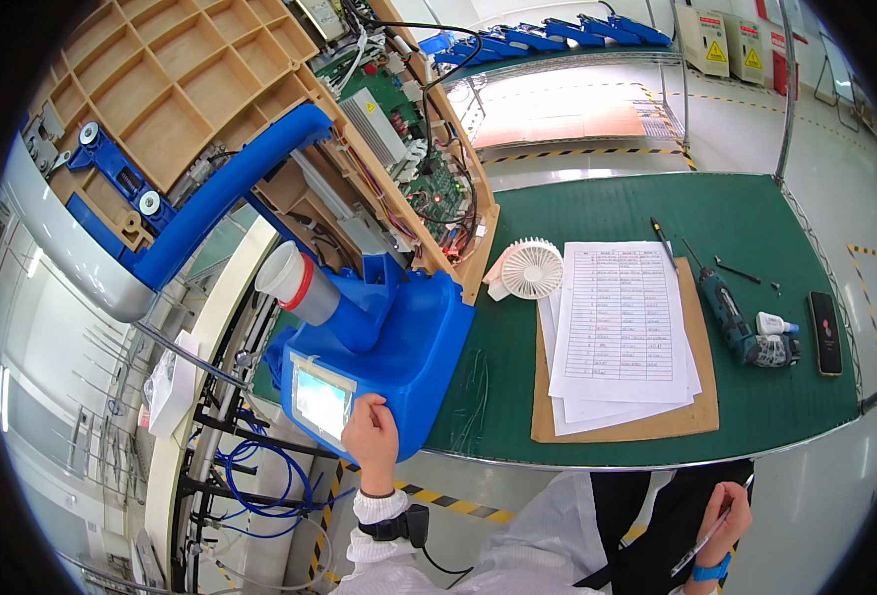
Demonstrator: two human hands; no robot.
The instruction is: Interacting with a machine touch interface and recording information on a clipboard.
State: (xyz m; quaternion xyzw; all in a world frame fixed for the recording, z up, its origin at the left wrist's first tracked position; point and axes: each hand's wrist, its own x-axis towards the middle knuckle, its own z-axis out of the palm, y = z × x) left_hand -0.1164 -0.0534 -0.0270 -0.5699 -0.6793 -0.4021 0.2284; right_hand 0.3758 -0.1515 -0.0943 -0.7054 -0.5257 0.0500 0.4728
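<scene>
My left hand [371, 433], fingers curled in, is at the right edge of a small lit screen [321, 399] on a blue machine [409, 342]; I cannot tell whether a fingertip touches the glass. Nothing shows in that hand. Above the screen, a clear plastic cup [282, 270] with a red ring [301, 286] sits tilted on the machine's blue spout. Low at the right, over my lap, my right hand [724, 516] is closed around a slim pen [698, 545], which slants down to the left.
On the green table [488, 397] are printed sheets [617, 327] on a brown board [706, 397], a small fan [532, 268], a black pen [663, 240], a power screwdriver [731, 312], a small white bottle [774, 323] and a phone [825, 332]. The machine's open wooden housing [458, 238] exposes circuit boards and cables.
</scene>
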